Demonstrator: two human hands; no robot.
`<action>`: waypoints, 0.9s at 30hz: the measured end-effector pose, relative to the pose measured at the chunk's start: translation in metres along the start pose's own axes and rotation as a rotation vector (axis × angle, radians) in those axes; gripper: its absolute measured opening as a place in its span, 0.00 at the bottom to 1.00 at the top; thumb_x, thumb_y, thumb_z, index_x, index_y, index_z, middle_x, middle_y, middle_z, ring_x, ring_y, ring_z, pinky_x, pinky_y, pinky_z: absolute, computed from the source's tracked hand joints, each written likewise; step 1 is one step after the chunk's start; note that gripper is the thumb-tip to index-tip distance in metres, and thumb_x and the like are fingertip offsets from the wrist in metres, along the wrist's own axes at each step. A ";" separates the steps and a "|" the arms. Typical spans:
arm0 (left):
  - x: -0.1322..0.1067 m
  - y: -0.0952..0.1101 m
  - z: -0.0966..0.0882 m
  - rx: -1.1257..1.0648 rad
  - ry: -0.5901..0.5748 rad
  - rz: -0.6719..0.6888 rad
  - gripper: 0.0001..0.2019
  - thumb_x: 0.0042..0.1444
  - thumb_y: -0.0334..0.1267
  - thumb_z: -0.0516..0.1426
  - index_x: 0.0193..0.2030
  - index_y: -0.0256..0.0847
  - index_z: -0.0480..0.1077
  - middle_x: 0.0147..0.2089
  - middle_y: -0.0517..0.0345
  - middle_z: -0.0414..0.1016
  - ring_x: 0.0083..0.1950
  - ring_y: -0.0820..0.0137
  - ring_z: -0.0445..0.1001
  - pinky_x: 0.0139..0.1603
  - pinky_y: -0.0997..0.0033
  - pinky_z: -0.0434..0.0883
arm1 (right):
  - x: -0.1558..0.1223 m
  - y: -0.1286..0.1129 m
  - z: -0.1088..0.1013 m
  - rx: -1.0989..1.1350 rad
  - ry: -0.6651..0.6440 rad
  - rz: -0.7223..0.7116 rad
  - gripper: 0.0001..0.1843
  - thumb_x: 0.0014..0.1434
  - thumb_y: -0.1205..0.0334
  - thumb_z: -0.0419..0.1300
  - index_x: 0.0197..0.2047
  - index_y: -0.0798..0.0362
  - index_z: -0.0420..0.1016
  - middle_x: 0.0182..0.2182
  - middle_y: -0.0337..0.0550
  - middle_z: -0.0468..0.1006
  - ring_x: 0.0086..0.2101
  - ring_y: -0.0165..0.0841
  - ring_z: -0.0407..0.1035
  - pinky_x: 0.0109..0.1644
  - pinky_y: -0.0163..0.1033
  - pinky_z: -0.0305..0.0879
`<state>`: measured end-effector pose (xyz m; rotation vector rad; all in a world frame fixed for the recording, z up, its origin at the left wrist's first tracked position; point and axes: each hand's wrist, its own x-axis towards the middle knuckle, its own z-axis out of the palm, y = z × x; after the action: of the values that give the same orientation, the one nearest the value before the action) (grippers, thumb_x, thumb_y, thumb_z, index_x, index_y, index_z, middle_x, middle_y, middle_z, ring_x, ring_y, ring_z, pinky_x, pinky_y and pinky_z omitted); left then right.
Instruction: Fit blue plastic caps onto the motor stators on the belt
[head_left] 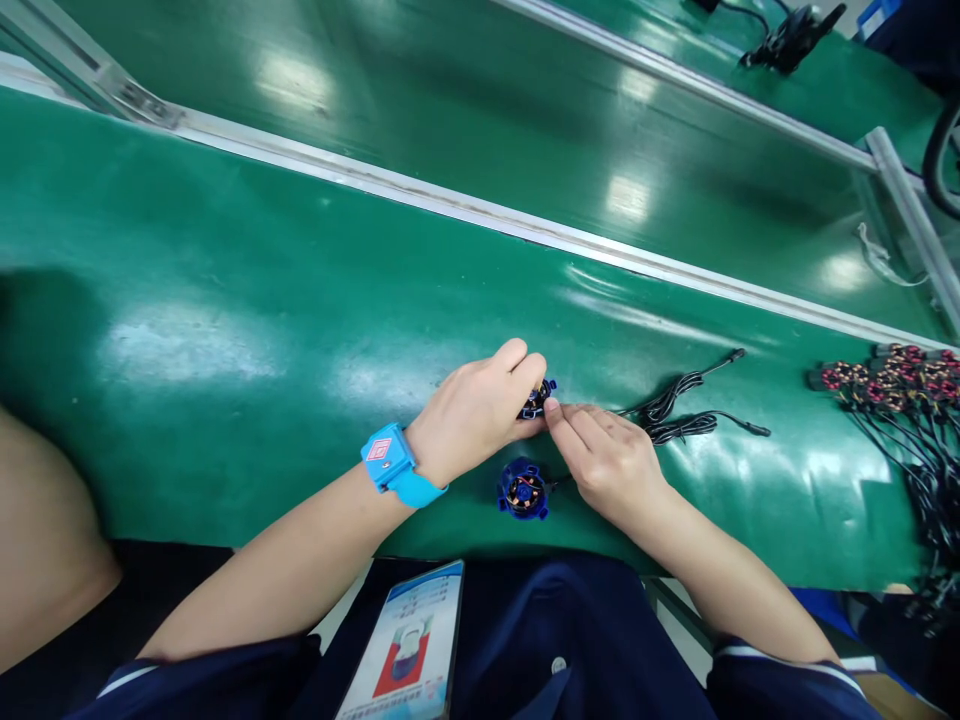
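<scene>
My left hand (pixel 484 408), with a blue strap on its wrist, is closed round a small blue motor part (pixel 534 400) with copper windings inside. My right hand (pixel 609 458) meets it from the right, its thumb and fingers pinched at the part's near edge. Whether they grip the rim or a wire there is hidden. Just below, a second blue motor part (pixel 523 490) lies on the green mat with its open, wound side up. A black cable runs from it under my right hand. Bundled black cables (pixel 675 408) with plug ends lie beyond that hand.
On the right, a pile of copper-wound motor coils (pixel 892 378) lies with black leads (pixel 930 500) hanging towards the edge. A metal frame rail (pixel 525 222) crosses the green worktop (pixel 247 250) behind my hands. Another person's limb (pixel 45 530) is at the left.
</scene>
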<state>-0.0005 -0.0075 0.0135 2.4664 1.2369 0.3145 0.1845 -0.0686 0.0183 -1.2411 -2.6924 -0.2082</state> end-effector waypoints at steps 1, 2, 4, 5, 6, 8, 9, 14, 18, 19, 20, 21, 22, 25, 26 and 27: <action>0.001 0.000 0.000 -0.002 0.004 0.006 0.10 0.62 0.42 0.60 0.40 0.39 0.66 0.42 0.56 0.67 0.30 0.71 0.69 0.26 0.68 0.62 | 0.001 -0.002 0.000 -0.037 0.009 -0.013 0.15 0.68 0.74 0.50 0.51 0.60 0.76 0.39 0.52 0.81 0.37 0.37 0.76 0.44 0.43 0.77; 0.001 0.000 -0.001 -0.003 0.006 0.010 0.09 0.62 0.41 0.59 0.40 0.39 0.66 0.42 0.56 0.67 0.30 0.71 0.70 0.26 0.68 0.63 | 0.001 -0.003 0.001 -0.070 0.027 -0.021 0.15 0.68 0.75 0.50 0.50 0.61 0.77 0.39 0.53 0.81 0.37 0.38 0.76 0.44 0.43 0.77; 0.002 -0.001 -0.001 0.002 0.003 0.012 0.08 0.62 0.40 0.60 0.41 0.39 0.66 0.42 0.55 0.67 0.31 0.71 0.70 0.27 0.69 0.64 | 0.001 -0.001 0.005 -0.081 0.088 -0.031 0.15 0.67 0.75 0.52 0.51 0.61 0.76 0.39 0.53 0.81 0.38 0.38 0.76 0.45 0.43 0.76; 0.003 -0.001 -0.002 0.006 0.000 0.009 0.09 0.61 0.40 0.60 0.41 0.39 0.66 0.42 0.55 0.67 0.31 0.70 0.71 0.28 0.69 0.65 | -0.001 0.002 0.008 -0.042 0.130 -0.027 0.14 0.67 0.75 0.53 0.51 0.60 0.76 0.39 0.51 0.82 0.37 0.37 0.76 0.44 0.42 0.75; 0.003 -0.002 -0.002 0.009 -0.004 0.004 0.10 0.60 0.41 0.61 0.40 0.39 0.66 0.41 0.56 0.67 0.31 0.70 0.71 0.29 0.69 0.65 | -0.002 0.006 0.011 0.023 0.169 -0.011 0.14 0.67 0.73 0.55 0.52 0.58 0.76 0.39 0.49 0.82 0.37 0.35 0.76 0.44 0.41 0.75; 0.002 -0.003 -0.001 0.014 0.000 0.001 0.13 0.58 0.42 0.64 0.40 0.39 0.66 0.42 0.56 0.67 0.32 0.69 0.71 0.29 0.69 0.66 | -0.005 0.017 0.016 0.141 0.227 0.047 0.12 0.67 0.67 0.59 0.53 0.55 0.76 0.39 0.45 0.82 0.37 0.33 0.76 0.44 0.39 0.74; 0.002 -0.004 0.000 0.012 0.005 0.005 0.15 0.57 0.43 0.65 0.41 0.39 0.66 0.42 0.56 0.67 0.32 0.69 0.71 0.30 0.69 0.66 | -0.007 0.021 0.018 0.160 0.244 0.072 0.13 0.66 0.64 0.61 0.53 0.54 0.76 0.40 0.45 0.82 0.38 0.33 0.75 0.44 0.39 0.73; 0.000 -0.008 0.003 -0.032 0.019 0.029 0.16 0.56 0.42 0.67 0.42 0.39 0.65 0.43 0.57 0.67 0.32 0.71 0.71 0.30 0.69 0.66 | -0.005 0.026 0.018 -0.025 0.276 0.015 0.17 0.65 0.63 0.62 0.57 0.48 0.74 0.44 0.46 0.78 0.42 0.35 0.72 0.47 0.42 0.69; 0.000 -0.009 0.002 -0.052 0.029 0.035 0.16 0.56 0.42 0.66 0.42 0.40 0.65 0.42 0.58 0.67 0.31 0.71 0.70 0.29 0.69 0.65 | 0.004 0.018 0.012 -0.108 0.208 -0.027 0.16 0.65 0.68 0.60 0.56 0.50 0.75 0.51 0.50 0.76 0.46 0.39 0.70 0.48 0.44 0.69; 0.000 -0.009 0.002 -0.051 0.035 0.032 0.17 0.55 0.42 0.67 0.41 0.40 0.64 0.42 0.58 0.67 0.31 0.70 0.69 0.29 0.69 0.64 | 0.006 0.017 0.011 -0.104 0.188 -0.018 0.15 0.66 0.68 0.60 0.55 0.52 0.76 0.52 0.51 0.76 0.47 0.40 0.70 0.48 0.44 0.70; -0.001 -0.009 0.001 -0.048 0.043 0.031 0.18 0.54 0.43 0.68 0.41 0.40 0.64 0.41 0.58 0.67 0.31 0.70 0.69 0.28 0.68 0.64 | 0.007 0.016 0.011 -0.088 0.178 -0.009 0.14 0.66 0.69 0.59 0.54 0.53 0.76 0.52 0.52 0.76 0.49 0.41 0.70 0.49 0.45 0.70; -0.002 -0.009 0.001 -0.042 0.056 0.032 0.19 0.53 0.43 0.69 0.41 0.40 0.63 0.40 0.59 0.68 0.31 0.70 0.69 0.28 0.68 0.64 | 0.008 0.015 0.011 -0.064 0.171 -0.002 0.13 0.66 0.69 0.58 0.53 0.55 0.77 0.52 0.52 0.76 0.50 0.41 0.70 0.51 0.45 0.71; -0.002 -0.009 0.000 -0.033 0.075 0.038 0.21 0.51 0.43 0.69 0.42 0.40 0.63 0.40 0.59 0.68 0.32 0.69 0.70 0.29 0.68 0.64 | 0.009 0.015 0.012 -0.033 0.168 -0.001 0.12 0.67 0.69 0.58 0.52 0.56 0.77 0.52 0.53 0.77 0.51 0.41 0.70 0.52 0.45 0.71; -0.005 -0.010 -0.002 0.006 0.163 0.112 0.23 0.49 0.43 0.70 0.41 0.41 0.62 0.39 0.58 0.71 0.37 0.65 0.71 0.35 0.65 0.66 | 0.008 0.015 0.016 0.065 0.171 0.008 0.12 0.67 0.69 0.57 0.52 0.60 0.76 0.51 0.54 0.78 0.50 0.39 0.71 0.56 0.44 0.72; -0.006 -0.010 -0.003 0.022 0.195 0.149 0.22 0.50 0.43 0.70 0.41 0.41 0.62 0.39 0.57 0.73 0.39 0.64 0.71 0.37 0.64 0.66 | 0.008 0.015 0.017 0.087 0.172 0.015 0.12 0.67 0.69 0.58 0.53 0.61 0.76 0.50 0.54 0.78 0.49 0.39 0.72 0.56 0.44 0.73; -0.007 -0.010 -0.003 0.039 0.223 0.185 0.20 0.52 0.43 0.69 0.41 0.41 0.62 0.39 0.57 0.73 0.39 0.63 0.71 0.38 0.63 0.66 | 0.007 0.015 0.019 0.102 0.173 0.022 0.13 0.67 0.69 0.58 0.53 0.62 0.76 0.50 0.54 0.78 0.48 0.39 0.72 0.56 0.44 0.73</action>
<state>-0.0131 -0.0064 0.0121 2.6420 1.1071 0.6350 0.1899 -0.0499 0.0025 -1.1663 -2.5083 -0.1647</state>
